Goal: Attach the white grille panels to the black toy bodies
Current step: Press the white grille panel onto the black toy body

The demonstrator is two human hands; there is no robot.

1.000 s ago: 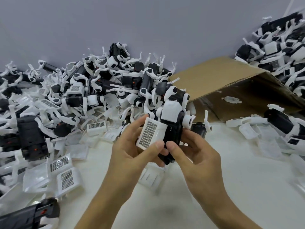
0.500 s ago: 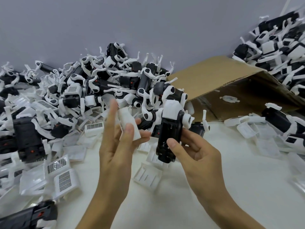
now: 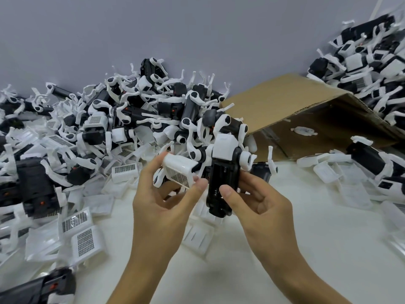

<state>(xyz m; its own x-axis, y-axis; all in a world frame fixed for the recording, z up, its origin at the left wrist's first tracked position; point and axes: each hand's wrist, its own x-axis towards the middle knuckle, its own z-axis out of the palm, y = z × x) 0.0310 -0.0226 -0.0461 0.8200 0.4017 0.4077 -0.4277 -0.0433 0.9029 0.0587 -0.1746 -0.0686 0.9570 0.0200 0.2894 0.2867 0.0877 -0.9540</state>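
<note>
My right hand [image 3: 260, 207] grips a black toy body [image 3: 220, 185] with a white head block and white legs, held upright over the white table, its open black underside facing me. My left hand [image 3: 162, 200] pinches a white grille panel [image 3: 179, 171] between thumb and fingers, just left of the body. The panel is tilted, its mesh facing down towards me, and its right edge nearly touches the body's side. It is not seated on the body.
A big heap of black-and-white toy bodies [image 3: 122, 119] and loose grille panels [image 3: 84, 239] fills the left and back. A tipped cardboard box [image 3: 291, 106] lies behind right, with more toys [image 3: 372, 58] past it. Clear plastic parts [image 3: 328, 172] lie right.
A second ago the panel lay against the body's side; my left hand pulled it away, turned it over, and now brings it back beside the body. My right hand kept the body nearly still.
</note>
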